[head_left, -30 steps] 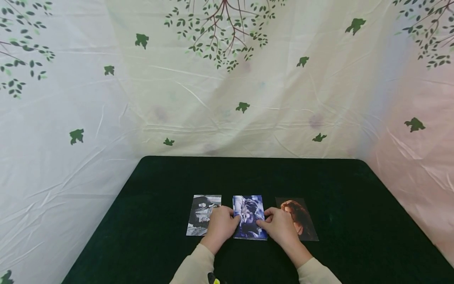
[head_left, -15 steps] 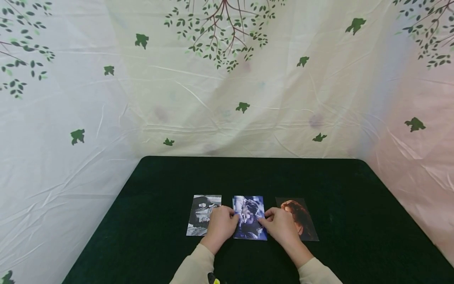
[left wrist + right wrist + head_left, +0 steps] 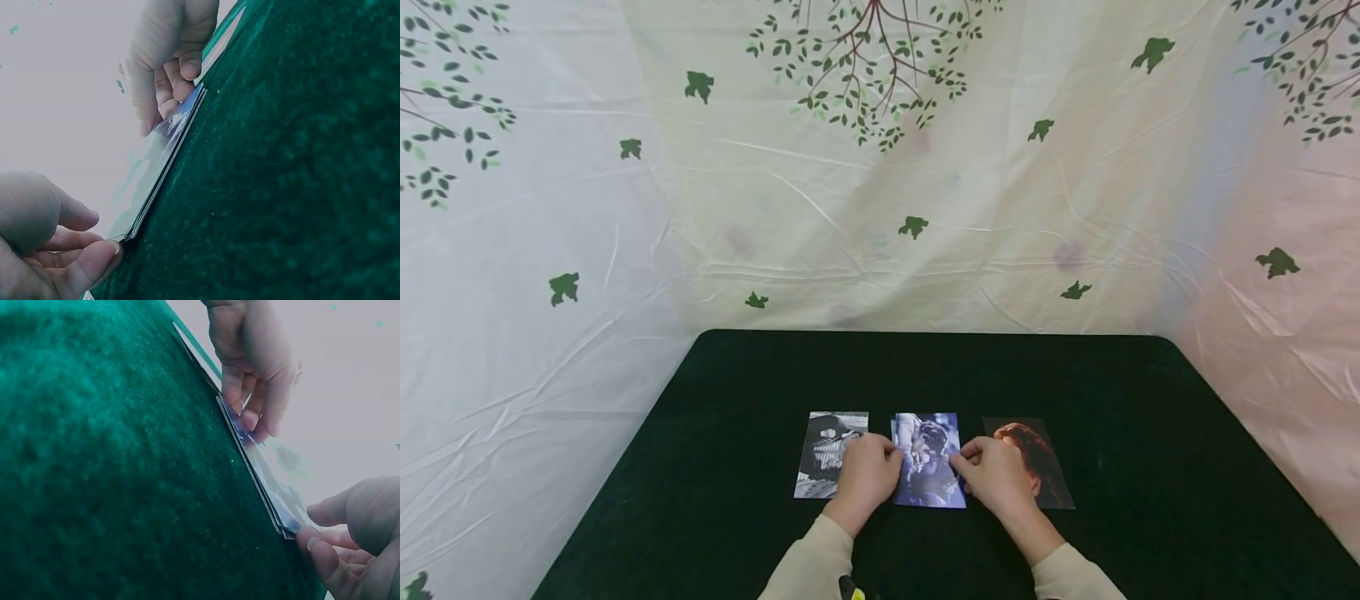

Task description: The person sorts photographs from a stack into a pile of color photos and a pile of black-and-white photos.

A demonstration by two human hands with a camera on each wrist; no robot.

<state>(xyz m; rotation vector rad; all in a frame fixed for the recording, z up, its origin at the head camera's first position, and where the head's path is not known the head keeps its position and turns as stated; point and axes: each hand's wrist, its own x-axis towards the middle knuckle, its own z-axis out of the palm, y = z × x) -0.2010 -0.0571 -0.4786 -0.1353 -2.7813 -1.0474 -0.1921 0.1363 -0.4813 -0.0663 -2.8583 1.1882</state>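
Note:
A small stack of photo cards (image 3: 928, 457) lies on the dark green cloth between my hands. Its top card is blue-violet, and a strip of a lower card shows along the left edge. My left hand (image 3: 867, 473) pinches the stack's left edge with thumb and fingertips. On the other side, my right hand (image 3: 997, 473) holds the right edge the same way. From the left wrist, the stack (image 3: 150, 169) appears edge-on with several layers, slightly uneven at the near corner. In the right wrist view, the right thumb and fingers (image 3: 319, 547) meet at the stack's corner.
A black-and-white photo card (image 3: 816, 471) lies left, partly under the left hand. To the right, a dark card with reddish-brown hair (image 3: 1048, 467) is partly covered by the right hand. The green-clothed table (image 3: 737, 375) ends at a pale leaf-printed curtain (image 3: 820, 208).
The stack's top card has slid slightly to the right, exposing a strip at left. The right fingertips have shifted a little right with it; the left hand has barely moved.

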